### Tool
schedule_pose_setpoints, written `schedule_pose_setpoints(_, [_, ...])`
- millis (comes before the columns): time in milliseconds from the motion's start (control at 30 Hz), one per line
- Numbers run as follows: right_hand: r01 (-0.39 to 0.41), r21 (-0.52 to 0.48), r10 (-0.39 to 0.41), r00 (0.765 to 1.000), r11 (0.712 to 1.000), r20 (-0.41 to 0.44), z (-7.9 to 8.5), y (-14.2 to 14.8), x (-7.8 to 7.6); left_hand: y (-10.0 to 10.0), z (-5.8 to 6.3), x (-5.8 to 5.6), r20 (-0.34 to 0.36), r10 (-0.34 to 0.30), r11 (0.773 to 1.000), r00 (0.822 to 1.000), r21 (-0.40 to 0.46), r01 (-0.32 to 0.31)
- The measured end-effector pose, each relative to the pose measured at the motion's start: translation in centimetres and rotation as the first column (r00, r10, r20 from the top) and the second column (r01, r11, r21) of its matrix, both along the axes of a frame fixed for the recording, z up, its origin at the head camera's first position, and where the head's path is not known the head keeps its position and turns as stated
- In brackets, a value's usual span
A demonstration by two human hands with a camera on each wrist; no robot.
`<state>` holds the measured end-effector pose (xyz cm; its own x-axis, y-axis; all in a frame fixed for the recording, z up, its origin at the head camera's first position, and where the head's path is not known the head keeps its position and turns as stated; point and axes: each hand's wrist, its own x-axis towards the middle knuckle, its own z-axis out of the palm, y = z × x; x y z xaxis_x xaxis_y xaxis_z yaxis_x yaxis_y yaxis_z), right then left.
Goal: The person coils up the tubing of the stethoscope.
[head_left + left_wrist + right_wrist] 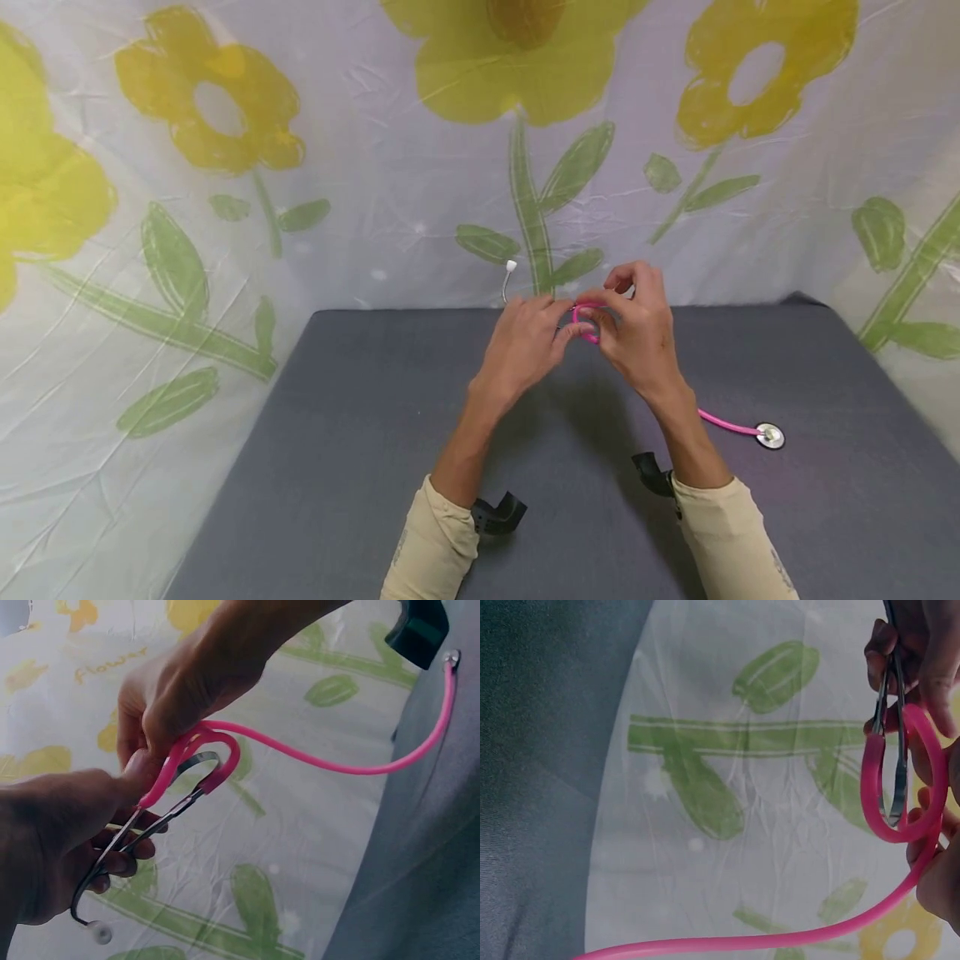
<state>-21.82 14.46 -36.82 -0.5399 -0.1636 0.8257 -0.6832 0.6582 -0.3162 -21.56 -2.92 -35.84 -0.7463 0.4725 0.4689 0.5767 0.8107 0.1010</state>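
A stethoscope with pink tubing (330,763) and a metal headset (120,838) is held up above the far edge of the table. My left hand (525,342) grips the metal ear tubes, with one white ear tip (511,266) sticking up past the fingers. Close beside it, my right hand (637,325) pinches the pink tubing near its fork, where the tube bends in a loop (870,787). From there the tubing runs down to the round chest piece (770,436), which lies on the table at the right. In the head view, the hands hide much of the headset.
A grey-covered table (360,433) lies under both arms. Behind it hangs a pale sheet (360,208) painted with yellow flowers and green leaves. Black wrist mounts (501,513) stick out from both cream sleeves (431,542).
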Motion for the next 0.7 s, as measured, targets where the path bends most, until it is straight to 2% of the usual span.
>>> schedule_pose_setpoints(200, [-0.018, 0.035, 0.018, 1.0, 0.999, -0.021, 0.0, 0.1, 0.0, 0.1, -0.1, -0.2, -0.07, -0.004, 0.999, 0.998, 0.042, 0.007])
schedule_pose_setpoints(300, [-0.046, 0.068, 0.046, 0.999, 0.997, 0.005, 0.3, 0.3, 0.2, -0.1, -0.1, -0.2, -0.063, -0.007, 0.999, 0.998, 0.036, 0.009])
schedule_pose_setpoints(400, [-0.097, 0.063, 0.092, 0.992, 0.993, 0.083, 0.7, 1.0, 0.5, -0.3, 0.0, -0.1, -0.021, -0.009, 1.0, 1.0, 0.022, 0.01])
schedule_pose_setpoints(467, [-0.134, 0.014, 0.13, 0.981, 0.991, 0.141, 1.0, 1.7, 0.7, -0.5, 0.1, 0.0, 0.01, -0.015, 1.0, 1.0, 0.013, 0.015])
schedule_pose_setpoints(567, [-0.185, -0.111, 0.204, 0.959, 0.976, 0.198, 1.3, 2.9, 0.8, -0.7, 0.4, 0.0, 0.055, -0.056, 0.998, 0.997, 0.02, 0.055])
schedule_pose_setpoints(700, [-0.238, -0.283, 0.311, 0.917, 0.929, 0.249, 1.0, 4.0, 0.4, -1.0, 0.7, -0.1, 0.101, -0.178, 0.982, 0.979, 0.085, 0.17])
